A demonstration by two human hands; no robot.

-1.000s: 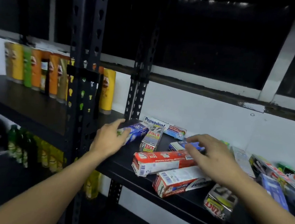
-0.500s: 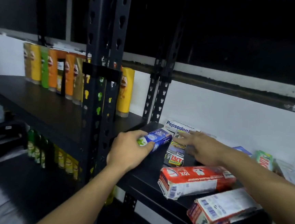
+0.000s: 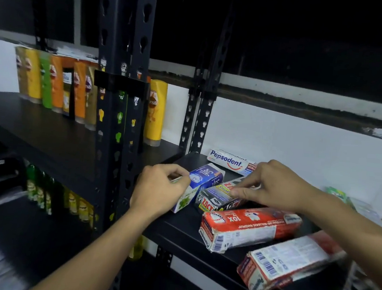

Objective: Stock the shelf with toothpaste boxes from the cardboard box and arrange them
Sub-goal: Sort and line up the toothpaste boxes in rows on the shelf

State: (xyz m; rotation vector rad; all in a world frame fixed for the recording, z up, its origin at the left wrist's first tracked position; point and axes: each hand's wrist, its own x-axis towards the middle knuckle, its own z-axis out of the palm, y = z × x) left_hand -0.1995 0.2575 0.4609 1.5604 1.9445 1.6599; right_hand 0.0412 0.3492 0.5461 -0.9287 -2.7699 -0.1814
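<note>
Gripping two toothpaste cartons, a blue box [image 3: 206,181] and a Zact box [image 3: 215,196], side by side on the black shelf [image 3: 178,228].

The left hand [image 3: 160,188] curls round the near end of the blue box, whose lettering is too slanted for me to read, though green leaves are printed near its corner. The right hand [image 3: 271,186] pinches the dark Zact box just beside it, with "ZACT" in red on yellow at its end. Behind them, against the white wall, lies a white Pepsodent box [image 3: 227,162]. Nearer the front edge sits a red box [image 3: 247,226] marked "10X", upside down from here, and next to it a red-and-white box [image 3: 290,261] showing barcodes. Past the post [image 3: 120,92], upright shampoo bottles [image 3: 52,81] line the next shelf, and the yellow bottle [image 3: 156,111] reads "nsilk".
</note>
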